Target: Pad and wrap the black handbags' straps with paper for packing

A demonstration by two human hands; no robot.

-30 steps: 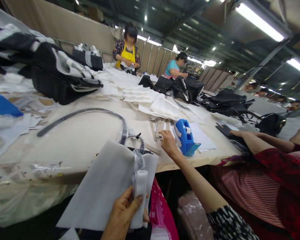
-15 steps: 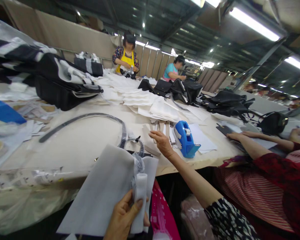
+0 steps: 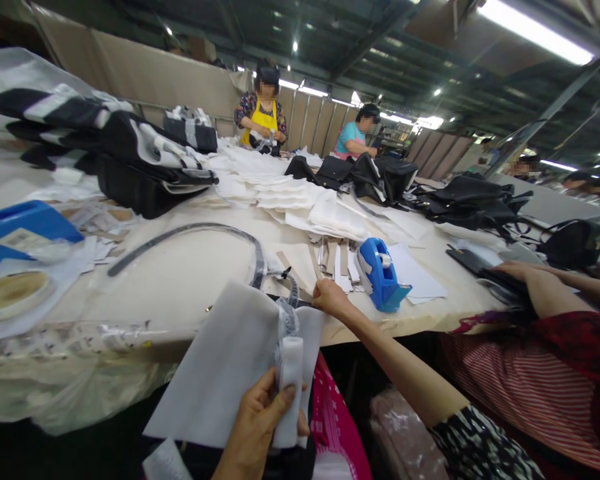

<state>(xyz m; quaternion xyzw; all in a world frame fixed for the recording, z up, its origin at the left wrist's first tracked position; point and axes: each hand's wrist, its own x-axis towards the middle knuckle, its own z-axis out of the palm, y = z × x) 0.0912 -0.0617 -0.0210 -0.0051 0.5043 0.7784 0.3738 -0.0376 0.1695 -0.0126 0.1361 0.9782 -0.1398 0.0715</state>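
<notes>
My left hand [image 3: 260,417] is closed around a rolled piece of white foam sheet [image 3: 291,373], held upright low in front of me. Behind the roll runs a plastic-wrapped strap [image 3: 287,320]. A wide white foam sheet [image 3: 215,373] hangs to the left, over something black that shows only in part. My right hand [image 3: 333,298] is at the table's front edge, fingers curled together at the lower end of a narrow cardboard strip [image 3: 315,261]; the fingertips are partly hidden. A long dark wrapped strap [image 3: 195,229] curves across the table to the left.
A blue tape dispenser [image 3: 384,277] stands right of my right hand, beside cut strips [image 3: 340,260]. White sheets [image 3: 290,197] and black bags [image 3: 145,173] lie farther back. Another blue dispenser [image 3: 25,233] sits at left. A co-worker's arm [image 3: 545,287] works at right; two people stand opposite.
My right hand has gone from extended fingers above the strips to curled fingers lower, near the table edge. The left hand keeps its hold on the foam roll. The view has shifted slightly left.
</notes>
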